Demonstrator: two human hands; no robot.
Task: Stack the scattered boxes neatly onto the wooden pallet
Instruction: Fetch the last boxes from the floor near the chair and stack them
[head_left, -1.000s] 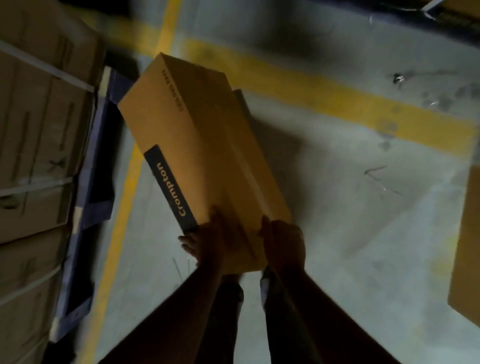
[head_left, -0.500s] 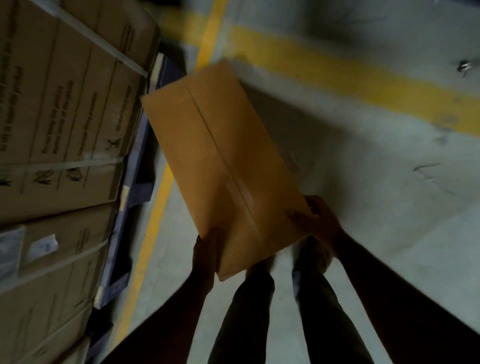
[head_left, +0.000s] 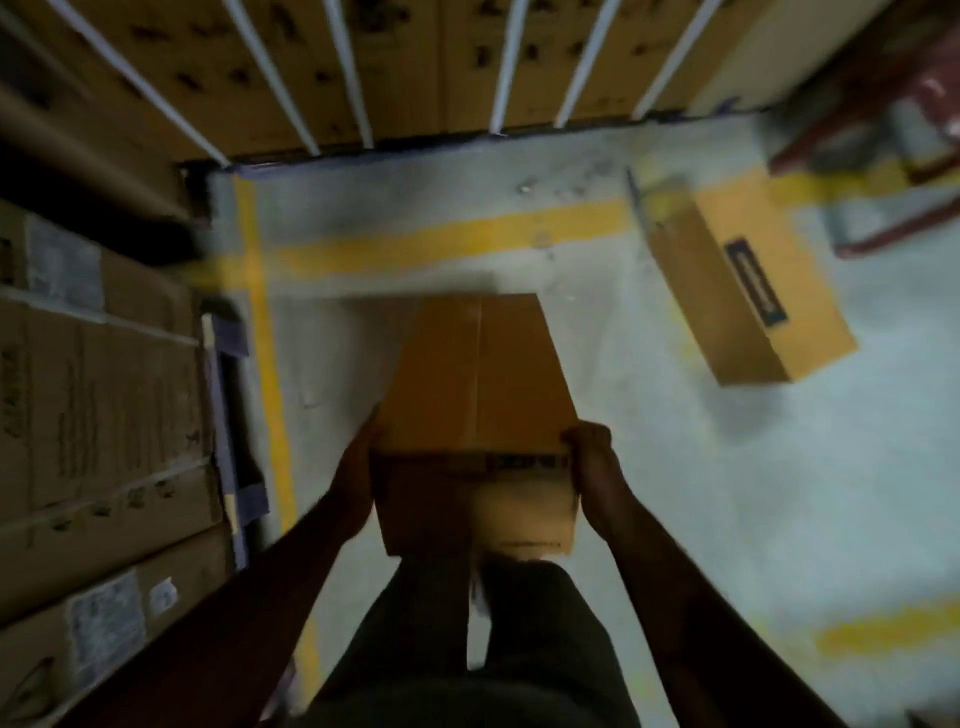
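1. Grey concrete floor (head_left: 649, 519) fills the middle of the head view, crossed by yellow painted lines (head_left: 452, 234); the picture is blurred and dim.
2. Strapped brown cartons (head_left: 104, 395) stand stacked along the left edge on a bluish pallet edge (head_left: 226, 415), and more strapped cartons (head_left: 415, 67) form a wall at the far end. Whether either base is the wooden pallet meant by the task cannot be told.
3. One long tan box (head_left: 475, 395) is carried in front of the body, its long axis pointing straight ahead and away from the person, its near end facing the camera.
4. Left hand (head_left: 358, 467) presses and wraps the left side of that near end; right hand (head_left: 592, 467) has its fingers curled over the right top corner. Both grip the box at the same end, so the far end hangs unsupported.
5. A second tan box (head_left: 743, 296) with a dark label lies on the floor ahead and to the right, well apart from the carried one, lying at a slant to the lines.
6. My judgement: the carry is under way, and the nearest stack lies to the left, so the box would need swinging leftward across its long axis.
7. With both hands at one end, the far end may dip or clip the stacked cartons in such a turn.
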